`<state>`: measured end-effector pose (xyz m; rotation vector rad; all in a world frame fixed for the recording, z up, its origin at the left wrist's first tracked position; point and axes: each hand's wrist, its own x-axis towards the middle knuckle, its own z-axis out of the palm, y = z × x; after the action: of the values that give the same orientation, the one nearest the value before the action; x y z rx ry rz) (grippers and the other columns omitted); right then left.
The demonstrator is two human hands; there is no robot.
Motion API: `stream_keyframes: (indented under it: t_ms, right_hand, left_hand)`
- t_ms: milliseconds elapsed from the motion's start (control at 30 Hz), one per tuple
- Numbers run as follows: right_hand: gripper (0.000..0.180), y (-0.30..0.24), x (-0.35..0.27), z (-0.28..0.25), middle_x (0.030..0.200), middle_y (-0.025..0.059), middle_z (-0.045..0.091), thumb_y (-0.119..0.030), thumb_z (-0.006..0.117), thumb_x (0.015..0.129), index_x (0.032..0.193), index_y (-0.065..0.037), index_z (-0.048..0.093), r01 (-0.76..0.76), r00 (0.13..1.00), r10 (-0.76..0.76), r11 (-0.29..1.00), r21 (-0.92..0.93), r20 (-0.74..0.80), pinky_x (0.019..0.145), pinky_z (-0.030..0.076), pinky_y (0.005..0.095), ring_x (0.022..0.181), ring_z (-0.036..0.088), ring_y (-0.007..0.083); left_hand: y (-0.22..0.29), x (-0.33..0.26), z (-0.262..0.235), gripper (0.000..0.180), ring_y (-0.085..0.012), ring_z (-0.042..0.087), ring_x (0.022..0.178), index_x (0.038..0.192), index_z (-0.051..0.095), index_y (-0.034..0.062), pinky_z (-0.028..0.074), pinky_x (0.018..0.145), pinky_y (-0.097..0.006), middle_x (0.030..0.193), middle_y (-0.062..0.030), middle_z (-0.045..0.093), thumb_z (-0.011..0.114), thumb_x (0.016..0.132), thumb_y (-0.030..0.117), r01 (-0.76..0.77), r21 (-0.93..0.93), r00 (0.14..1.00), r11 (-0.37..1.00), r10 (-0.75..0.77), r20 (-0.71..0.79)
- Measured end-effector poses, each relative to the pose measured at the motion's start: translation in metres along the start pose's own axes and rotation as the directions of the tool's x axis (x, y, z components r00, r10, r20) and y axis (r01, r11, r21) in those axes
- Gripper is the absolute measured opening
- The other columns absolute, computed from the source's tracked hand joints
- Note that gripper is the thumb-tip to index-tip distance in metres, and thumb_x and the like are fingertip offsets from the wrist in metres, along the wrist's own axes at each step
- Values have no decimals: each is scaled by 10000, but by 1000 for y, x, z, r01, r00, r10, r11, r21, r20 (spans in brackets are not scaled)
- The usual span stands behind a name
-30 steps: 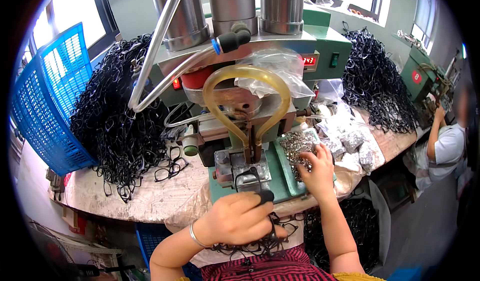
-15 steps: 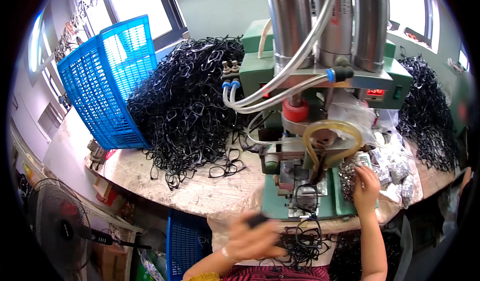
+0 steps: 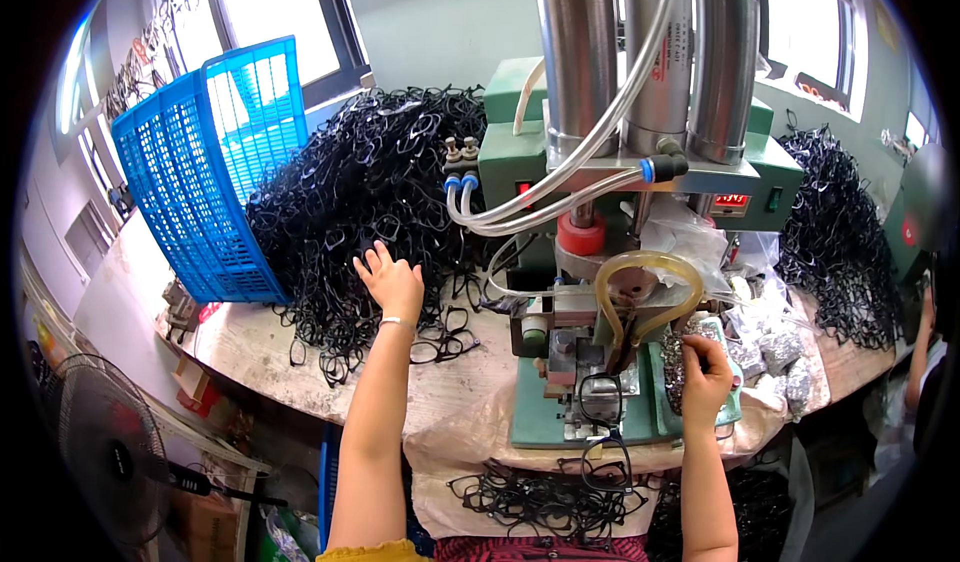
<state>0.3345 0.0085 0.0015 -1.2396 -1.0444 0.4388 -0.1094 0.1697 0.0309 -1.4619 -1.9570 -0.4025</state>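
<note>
My left hand [image 3: 393,286] reaches over the near side of a big heap of black eyeglass frames [image 3: 365,187], fingers spread and nothing held. At the right, my right hand [image 3: 707,376] is closed in a pinch over a green tray [image 3: 663,414] of tiny metal parts [image 3: 672,367]. Whatever lies between those fingertips is too small to make out. One black eyeglass frame [image 3: 603,440] hangs at the front of a green press machine [image 3: 535,407], one rim up by the metal fixture [image 3: 598,402] and the other below its base.
Overhead rise the press's metal cylinders [image 3: 578,62] and clear air hoses [image 3: 600,142]. More frames [image 3: 545,497] lie on cloth near my lap. A blue basket [image 3: 200,182] tips beside the heap. Bags of parts [image 3: 780,347] lie right; a fan [image 3: 115,452] stands lower left.
My left hand has moved from near my lap up and left to the heap; a dark patch seen at it earlier no longer shows. My right hand stays at the tray, now pinched.
</note>
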Motion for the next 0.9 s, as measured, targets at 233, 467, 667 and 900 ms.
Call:
stream_keyframes:
  t_ms: [233, 467, 667, 900]
  right_hand:
    - [126, 10, -45, -84, 930, 85, 707, 73, 685, 857, 967, 25, 723, 91, 974, -164, 915, -392, -156, 821, 496, 310, 870, 648, 196]
    - [163, -52, -40, -53, 918, 109, 727, 70, 726, 758, 904, -1, 742, 158, 980, -123, 959, -234, 159, 830, 516, 340, 893, 677, 247]
    - [334, -73, -21, 28, 970, 104, 712, -2, 759, 800, 1110, 34, 641, 58, 967, -84, 992, 111, 241, 843, 534, 294, 914, 689, 172]
    - [454, -71, -33, 36, 1045, 81, 698, -23, 738, 838, 1247, 35, 549, -193, 946, 96, 933, 302, 308, 942, 470, 272, 971, 656, 115]
  left_hand:
    - [42, -73, -2, 97, -403, 478, 1260, 855, 764, 98, 180, 1215, -580, 1396, -227, 564, 722, 793, 160, -309, -250, 950, 918, 308, -45]
    - [25, -119, -22, 199, -267, 589, 761, 1109, 679, 46, 472, 691, -359, 842, -91, 627, 676, 910, 56, -70, -776, 994, 627, -20, -106]
    - [41, -144, -71, 469, -68, 514, 729, 1370, 544, 64, 423, 637, -213, 864, 12, 580, 682, 924, 17, 334, -942, 928, 37, -188, 321]
    - [71, -130, -181, 70, -166, 552, 836, 1007, 608, -11, 484, 686, -255, 940, -101, 580, 591, 946, -42, -118, -935, 993, -334, -41, -110]
